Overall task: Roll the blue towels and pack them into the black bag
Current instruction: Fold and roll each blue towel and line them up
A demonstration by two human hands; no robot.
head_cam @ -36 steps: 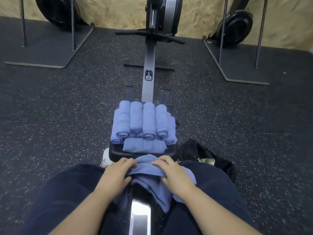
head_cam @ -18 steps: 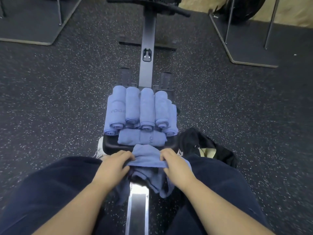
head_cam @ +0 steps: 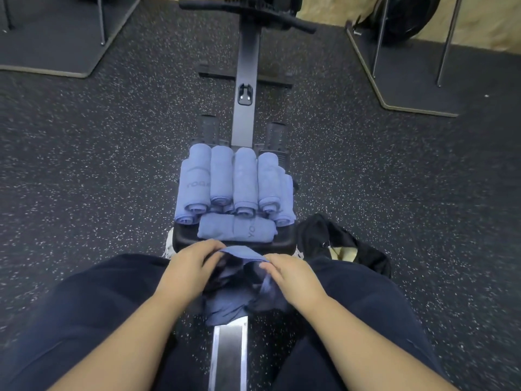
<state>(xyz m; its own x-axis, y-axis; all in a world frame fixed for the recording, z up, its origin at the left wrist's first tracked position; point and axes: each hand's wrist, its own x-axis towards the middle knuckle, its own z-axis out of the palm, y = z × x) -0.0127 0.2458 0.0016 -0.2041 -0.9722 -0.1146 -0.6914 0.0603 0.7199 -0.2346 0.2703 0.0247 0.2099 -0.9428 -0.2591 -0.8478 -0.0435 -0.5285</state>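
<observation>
The left hand (head_cam: 189,266) pinches the left end of the upper edge of a loose blue towel (head_cam: 225,306), its fingers curled over the hem. The towel lies between the person's knees, its lower part draped onto the metal rail (head_cam: 229,354) of a rowing machine; its upper edge is raised and stretched between the hands. Beyond it, on the black seat (head_cam: 183,241), one rolled towel (head_cam: 236,227) lies crosswise, and behind that sits a stack of rolled towels (head_cam: 234,182) laid lengthwise, side by side in at least two layers. The right hand (head_cam: 287,273) pinches the right end of the same edge, fingertips bent down onto the cloth. To its right, on the speckled floor (head_cam: 84,165) beside the knee, the black bag (head_cam: 338,244) lies slumped with its mouth partly open; no towels can be seen inside. Assessment: the towel appears light, soft and limp, and will sag wherever unsupported. It is best held at the two corners of one edge, kept taut, and rolled tightly so the roll does not loosen when moved to the bag.
</observation>
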